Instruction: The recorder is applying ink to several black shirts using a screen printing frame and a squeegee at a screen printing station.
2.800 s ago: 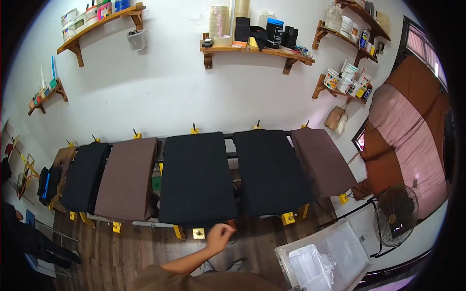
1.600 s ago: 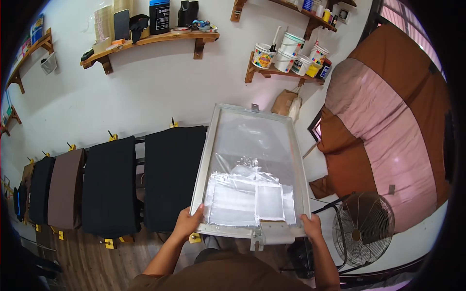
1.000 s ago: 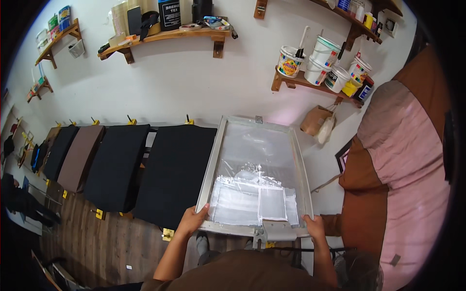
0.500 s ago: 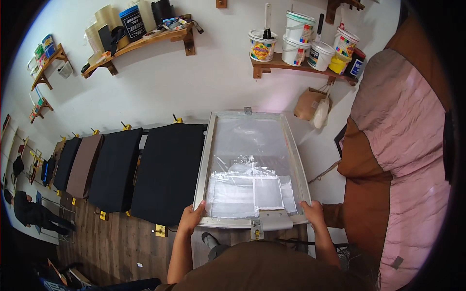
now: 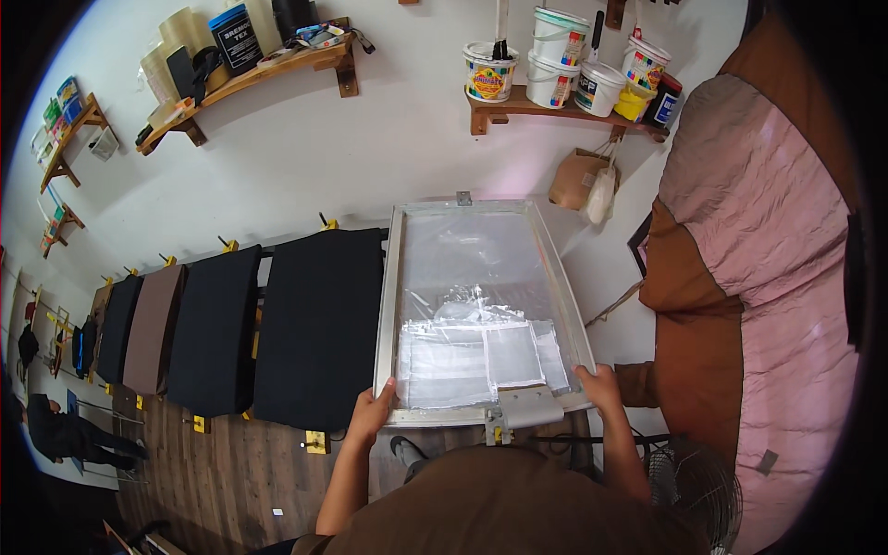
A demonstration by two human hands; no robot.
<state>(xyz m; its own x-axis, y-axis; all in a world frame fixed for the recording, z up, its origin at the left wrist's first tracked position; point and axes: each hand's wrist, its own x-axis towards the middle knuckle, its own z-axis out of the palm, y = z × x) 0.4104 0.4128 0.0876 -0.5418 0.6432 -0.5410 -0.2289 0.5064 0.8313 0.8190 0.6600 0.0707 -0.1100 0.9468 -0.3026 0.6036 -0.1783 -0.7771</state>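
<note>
Our left grip [image 5: 372,410] is closed around the side rail of a framed screen [image 5: 472,254], just above its near left corner, thumb over the top face. Our right grip [image 5: 598,384] holds the opposite rail near the near right corner, its thumb also on top. The screen lies between our two hands, its long sides running away from us; we cannot tell whether its far end rests on anything. Shiny pale patches [image 5: 444,370] cover the near half of its mesh, and a metal bracket [image 5: 529,407] sits on the near edge, right of the middle.

Just left of the screen's left edge is a black-covered board [image 5: 322,328], with a yellow clamp [image 5: 317,442] at its near edge. Farther left stand a second black board [image 5: 215,328], a brown one [image 5: 154,328] and another dark one [image 5: 118,324].

Beyond us, a wooden shelf [image 5: 569,113] carries paint tubs [image 5: 490,74] along its length, and a brown bag [image 5: 576,178] hangs below its right end. To our right are a pink and brown cloth [image 5: 740,213] and, lower, a fan [image 5: 717,490]. Well apart at far left, a person in dark clothes [image 5: 69,430] stands on the wooden floor [image 5: 208,481].
</note>
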